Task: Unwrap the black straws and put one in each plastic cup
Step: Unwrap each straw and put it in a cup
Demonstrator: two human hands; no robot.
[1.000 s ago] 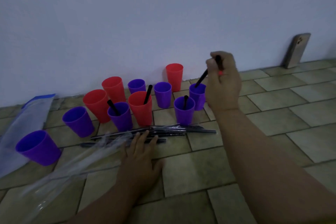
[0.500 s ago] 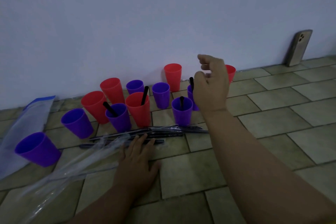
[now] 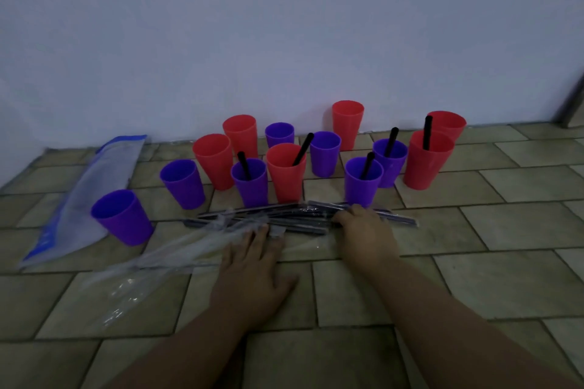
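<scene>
Red and purple plastic cups stand in a cluster on the tiled floor by the wall. Black straws stick out of a purple cup (image 3: 249,181), a red cup (image 3: 286,174), two purple cups (image 3: 363,181) (image 3: 390,163) and a red cup (image 3: 426,163). Several others hold none, such as the near-left purple cup (image 3: 121,216). A pile of wrapped black straws (image 3: 284,215) lies in front of the cups. My right hand (image 3: 366,232) is on the pile's right end, fingers curled over the straws. My left hand (image 3: 252,265) lies flat on the floor, fingertips touching the pile's near edge.
Empty clear wrappers (image 3: 142,268) lie crumpled left of my left hand. A flat plastic bag with a blue edge (image 3: 91,196) lies at the far left. The white wall (image 3: 284,41) rises right behind the cups. A dark upright object (image 3: 573,101) shows at the right edge.
My right hand let go of a straw in a back purple cup, then came down to the pile of wrapped straws. My left hand stayed flat on the floor.
</scene>
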